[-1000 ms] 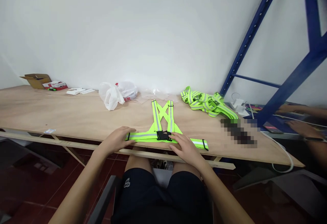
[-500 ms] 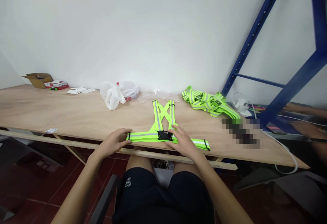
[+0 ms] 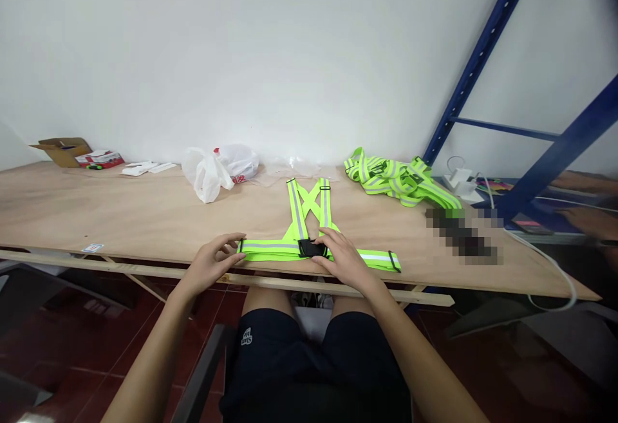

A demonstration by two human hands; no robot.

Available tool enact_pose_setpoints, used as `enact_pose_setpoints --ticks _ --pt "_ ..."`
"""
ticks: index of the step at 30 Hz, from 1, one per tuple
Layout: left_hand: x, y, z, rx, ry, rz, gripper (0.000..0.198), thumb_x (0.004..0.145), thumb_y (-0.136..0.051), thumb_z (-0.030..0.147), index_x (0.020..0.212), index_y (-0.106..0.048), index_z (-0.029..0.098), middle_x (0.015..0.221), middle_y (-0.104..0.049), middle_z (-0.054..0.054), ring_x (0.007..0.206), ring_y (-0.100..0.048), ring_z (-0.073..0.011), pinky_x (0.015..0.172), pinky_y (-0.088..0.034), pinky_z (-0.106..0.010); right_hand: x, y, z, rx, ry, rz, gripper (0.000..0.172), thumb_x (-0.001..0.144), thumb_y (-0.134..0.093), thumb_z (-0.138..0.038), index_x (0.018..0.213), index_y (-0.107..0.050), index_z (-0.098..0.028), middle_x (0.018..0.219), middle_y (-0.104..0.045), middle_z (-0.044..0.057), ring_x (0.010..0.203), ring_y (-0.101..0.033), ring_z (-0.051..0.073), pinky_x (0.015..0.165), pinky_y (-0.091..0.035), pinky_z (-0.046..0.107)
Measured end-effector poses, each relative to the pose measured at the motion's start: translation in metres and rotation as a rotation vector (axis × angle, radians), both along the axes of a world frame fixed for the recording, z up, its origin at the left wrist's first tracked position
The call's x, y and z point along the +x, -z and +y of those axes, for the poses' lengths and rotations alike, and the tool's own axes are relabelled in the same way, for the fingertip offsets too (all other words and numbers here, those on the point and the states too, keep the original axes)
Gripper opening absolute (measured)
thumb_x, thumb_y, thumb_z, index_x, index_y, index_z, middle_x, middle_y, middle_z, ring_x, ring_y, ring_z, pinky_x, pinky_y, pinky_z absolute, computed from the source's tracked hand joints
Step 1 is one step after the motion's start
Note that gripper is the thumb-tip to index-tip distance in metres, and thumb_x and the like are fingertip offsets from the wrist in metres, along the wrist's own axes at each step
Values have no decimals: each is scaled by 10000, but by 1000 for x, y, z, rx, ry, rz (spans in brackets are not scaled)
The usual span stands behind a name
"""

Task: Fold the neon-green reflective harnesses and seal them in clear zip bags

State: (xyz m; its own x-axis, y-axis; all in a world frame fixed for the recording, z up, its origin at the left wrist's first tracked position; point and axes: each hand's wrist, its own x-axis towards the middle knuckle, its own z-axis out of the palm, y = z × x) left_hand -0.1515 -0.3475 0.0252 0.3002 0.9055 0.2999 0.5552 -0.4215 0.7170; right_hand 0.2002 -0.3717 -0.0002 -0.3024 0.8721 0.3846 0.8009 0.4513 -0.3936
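A lime-yellow reflective vest (image 3: pixel 298 212) made of straps with grey stripes lies flat on the table. Its shoulder straps cross in an X, and its waist belt runs along the near edge. My left hand (image 3: pixel 212 263) has thumb and fingertips around the belt's left end, by a black slider. At the belt's middle is a black buckle (image 3: pixel 306 248); my right hand (image 3: pixel 342 257) grips its right side between thumb and fingers, partly hiding it. The belt's right end (image 3: pixel 381 259) lies beyond that hand.
A tangled heap of similar reflective straps (image 3: pixel 386 178) lies at the back right, near a blue metal frame (image 3: pixel 477 56). White plastic bags (image 3: pixel 207 175), papers (image 3: pixel 140 169) and an open cardboard box (image 3: pixel 62 151) stand along the wall. A white cable (image 3: pixel 545 259) crosses the table's right end.
The view has shifted slightly. My right thumb has moved up from below the belt onto the buckle's right side. My left hand stays at the belt's left end.
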Motion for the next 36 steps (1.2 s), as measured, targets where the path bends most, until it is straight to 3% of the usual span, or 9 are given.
enact_pose_setpoints --ticks 4,8,11,15,19,23,28,32,36 --pt "6 -1 2 -68 -7 -133 525 836 -672 560 1215 -642 198 924 -660 -49 822 -636 -195 712 -548 -303 0 0 0 28 9 -7 227 897 -666 -340 1098 -637 -238 1395 -551 117 1318 -505 289 1076 -440 485" --pt "14 -3 5 -63 -3 -241 534 808 -704 565 1187 -650 193 1118 -683 -92 878 -628 -202 743 -563 -324 -3 -1 -4 87 27 -39 269 901 -658 -344 1150 -644 -243 1383 -551 133 1302 -508 316 1050 -459 516" --pt "18 -6 7 -57 -8 -271 552 780 -728 574 1165 -658 185 1145 -692 -101 875 -631 -205 764 -568 -343 -6 -2 -10 157 22 -107 271 923 -605 -244 1188 -652 -211 1362 -576 144 1249 -534 327 1007 -480 505" --pt "25 -9 9 -35 -4 -327 540 780 -748 534 1168 -654 171 1130 -706 -108 890 -639 -208 800 -565 -354 -10 2 -15 217 -65 -164 342 927 -481 -75 1145 -696 -225 1216 -679 103 1128 -598 282 926 -504 453" --pt "39 -16 13 1 -4 -473 501 778 -769 475 1139 -647 149 1129 -712 -132 882 -653 -207 767 -565 -341 -14 4 -17 254 -65 -160 300 938 -497 -90 1113 -712 -204 1110 -719 102 1076 -614 259 875 -505 423" --pt "70 -34 19 51 60 -626 419 770 -790 404 1079 -657 153 1091 -723 -123 853 -653 -190 689 -550 -292 -20 -1 -25 305 2 -242 227 963 -519 -160 1095 -704 -173 1103 -715 106 1049 -603 265 858 -479 410" --pt "139 -52 23 41 288 -675 349 788 -779 334 1071 -656 169 1102 -709 -92 835 -643 -149 740 -549 -271 -29 -8 -35 287 40 -340 245 961 -521 -185 1145 -677 -138 1027 -704 116 976 -608 262 834 -465 394" --pt "192 -34 25 -109 423 -619 375 780 -773 370 1060 -643 156 1017 -693 -75 750 -628 -127 702 -536 -254 -33 -9 -42 217 53 -369 249 953 -528 -226 1119 -677 -117 962 -693 117 923 -613 279 822 -488 415" --pt "212 -2 24 -203 451 -404 402 821 -712 411 1113 -612 154 847 -667 -37 744 -651 -158 650 -532 -255 -30 -6 -48 144 16 -299 236 918 -583 -216 1101 -676 -99 1066 -699 146 1043 -619 297 943 -498 435"
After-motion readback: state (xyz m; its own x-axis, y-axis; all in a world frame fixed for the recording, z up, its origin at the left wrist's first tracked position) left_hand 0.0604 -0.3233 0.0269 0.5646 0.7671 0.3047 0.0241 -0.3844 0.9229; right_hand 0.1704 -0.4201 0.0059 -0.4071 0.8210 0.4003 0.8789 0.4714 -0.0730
